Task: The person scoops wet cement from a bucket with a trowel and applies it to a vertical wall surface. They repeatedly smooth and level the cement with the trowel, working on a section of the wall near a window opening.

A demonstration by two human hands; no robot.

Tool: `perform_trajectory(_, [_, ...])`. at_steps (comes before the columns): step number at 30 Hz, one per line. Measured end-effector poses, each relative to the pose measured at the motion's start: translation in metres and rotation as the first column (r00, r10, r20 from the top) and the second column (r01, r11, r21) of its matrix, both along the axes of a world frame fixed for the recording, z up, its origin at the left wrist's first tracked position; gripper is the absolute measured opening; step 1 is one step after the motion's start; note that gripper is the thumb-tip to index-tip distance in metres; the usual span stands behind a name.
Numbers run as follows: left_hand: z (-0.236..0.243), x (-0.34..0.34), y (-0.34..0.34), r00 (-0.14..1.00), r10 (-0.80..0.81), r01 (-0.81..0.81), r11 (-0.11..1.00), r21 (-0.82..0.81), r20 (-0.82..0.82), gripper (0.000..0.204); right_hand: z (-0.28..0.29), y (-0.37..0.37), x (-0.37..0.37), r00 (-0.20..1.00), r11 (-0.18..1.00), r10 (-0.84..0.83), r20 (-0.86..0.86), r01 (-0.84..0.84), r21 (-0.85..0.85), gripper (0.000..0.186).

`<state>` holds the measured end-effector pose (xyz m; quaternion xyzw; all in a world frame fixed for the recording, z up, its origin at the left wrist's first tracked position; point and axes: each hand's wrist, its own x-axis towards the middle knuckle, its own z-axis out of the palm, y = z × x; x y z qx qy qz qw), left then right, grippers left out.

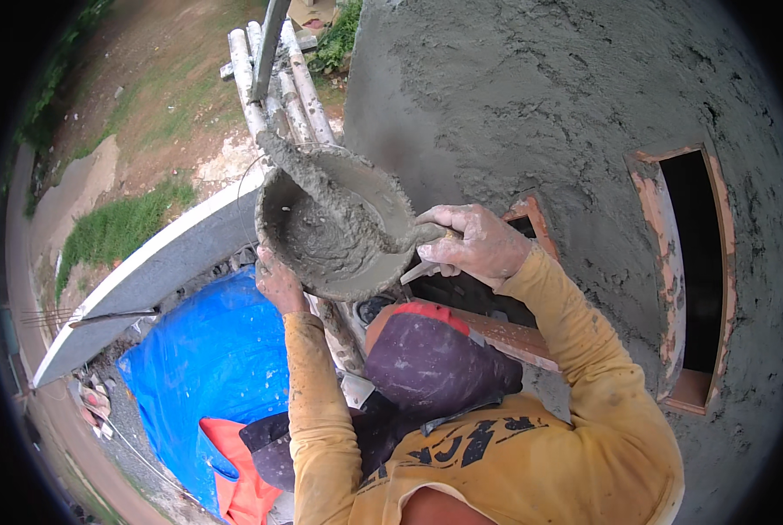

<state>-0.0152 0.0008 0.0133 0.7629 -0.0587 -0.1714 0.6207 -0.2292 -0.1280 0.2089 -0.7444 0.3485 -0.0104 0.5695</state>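
Note:
A round bucket (273, 206) with a mortar-crusted rim is held up in front of me, with wet grey mortar (339, 249) inside. My left hand (279, 280) grips its near left rim. At the opposite side, my right hand (477, 243) is closed around the handle of a trowel (428, 233). The trowel's blade reaches into the bucket and looks coated in mortar, so its outline is hard to make out. A thick ridge of mortar runs from there across to the far left rim. Both hands and yellow sleeves are spattered.
A grey plastered wall (531, 96) rises on the right, with a wood-framed opening (702, 271) and a smaller one (531, 219). Pale poles (308, 92) and a grey upright (271, 48) stand beyond the bucket. Lower left lie a white-edged ledge (177, 227) and a blue tarp (216, 346).

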Motion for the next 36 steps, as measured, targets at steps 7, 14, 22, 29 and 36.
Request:
perform_trajectory(7, [-0.015, -0.003, -0.01, 0.978, -0.107, 0.093, 0.992, 0.088, 0.18, 0.039, 0.111, -0.059, -0.116, 0.7, 0.589, -0.692, 0.175, 0.688, -0.424, 0.027])
perform_trajectory(14, [-0.041, 0.005, -0.018, 0.841, -0.138, 0.058, 0.984, 0.167, 0.523, 0.032, 0.054, -0.061, -0.051, 0.878, 0.676, -0.371, -0.302, 0.033, -0.736, 0.037])
perform_trajectory(22, [0.012, -0.049, -0.038, 0.691, -0.35, 0.134, 0.922, 0.363, 0.632, 0.036, -0.176, -0.048, 0.029, 0.655, 0.629, -0.101, -0.749, -0.541, -0.559, 0.037])
perform_trajectory(29, [0.014, -0.012, -0.029, 0.98, -0.073, 0.052, 0.992, 0.115, 0.187, 0.044, -0.145, -0.019, 0.026, 0.831, 0.857, -0.069, -0.551, -0.234, -0.46, 0.04])
perform_trajectory(36, [-0.007, 0.002, -0.014, 0.998, -0.017, 0.013, 0.997, 0.075, 0.052, 0.049, -0.005, -0.047, 0.06, 0.927, 0.624, 0.127, -0.354, -0.352, -0.698, 0.037])
